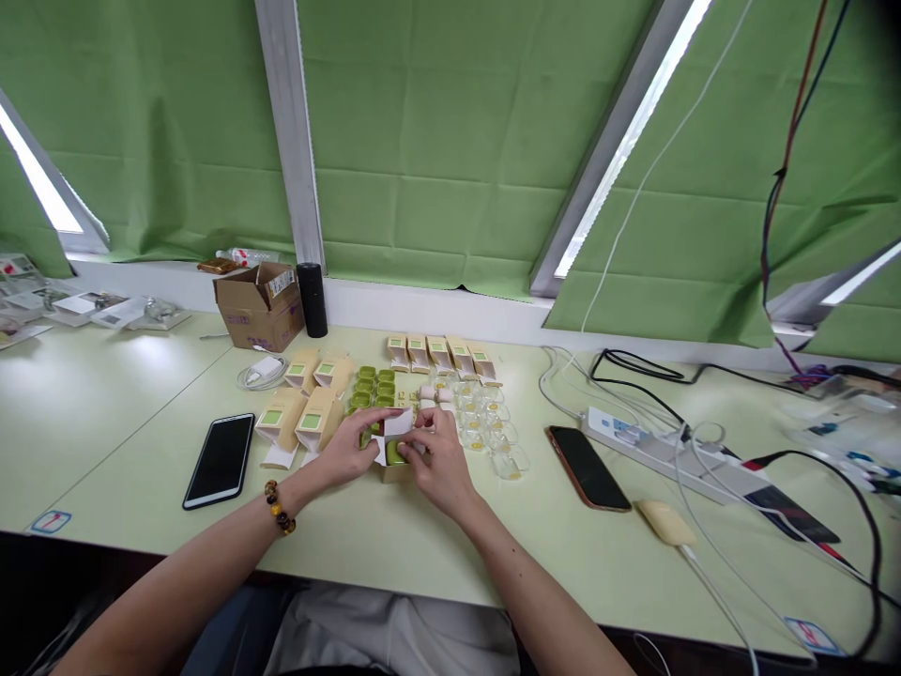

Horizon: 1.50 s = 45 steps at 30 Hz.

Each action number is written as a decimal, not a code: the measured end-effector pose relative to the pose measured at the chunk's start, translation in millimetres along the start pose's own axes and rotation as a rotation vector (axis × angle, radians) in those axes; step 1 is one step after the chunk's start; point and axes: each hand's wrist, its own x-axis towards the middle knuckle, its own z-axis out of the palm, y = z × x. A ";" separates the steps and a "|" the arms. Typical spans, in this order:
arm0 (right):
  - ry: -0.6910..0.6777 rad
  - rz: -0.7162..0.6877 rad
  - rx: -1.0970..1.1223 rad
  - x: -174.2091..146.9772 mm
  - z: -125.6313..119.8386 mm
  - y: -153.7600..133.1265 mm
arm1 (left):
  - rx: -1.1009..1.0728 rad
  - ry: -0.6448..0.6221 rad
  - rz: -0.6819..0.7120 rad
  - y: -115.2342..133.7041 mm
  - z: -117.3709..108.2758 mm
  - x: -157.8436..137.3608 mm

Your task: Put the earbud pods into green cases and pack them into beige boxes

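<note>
Near the table's front edge, a small carton [398, 474] stands with its white flaps up. My left hand [350, 449] is closed around the carton's left side. A small green container [395, 454] sits in the carton's opening, and my right hand [443, 462] has thumb and fingers closed at its right edge. Behind my hands are rows of green containers [386, 376], a few pale pink pieces [445, 395] and several clear plastic cups [510, 461]. Larger cream cartons [320, 418] with green labels stand left of my left hand; others [440, 354] form a row at the back.
A black phone [220, 460] lies left, another phone [587, 468] right. Beside that one are a power strip [662, 453], a cream charging case [665, 522] and tangled cables. A cardboard box [259, 305], a black cylinder [312, 300] and a coiled white charger [263, 372] are at the back left.
</note>
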 end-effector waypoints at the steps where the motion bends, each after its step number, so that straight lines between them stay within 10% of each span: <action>1: -0.006 0.015 0.011 0.1 0.4 0.0 | 0.004 0.002 -0.006 -0.2 0.1 -0.2; 16: 0.094 0.437 0.681 10.3 2.0 25.7 | -0.048 -0.006 -0.067 5.3 -5.7 -1.2; 45: 0.068 0.100 0.275 3.7 -8.3 2.9 | 0.158 0.151 0.025 5.3 8.6 -1.7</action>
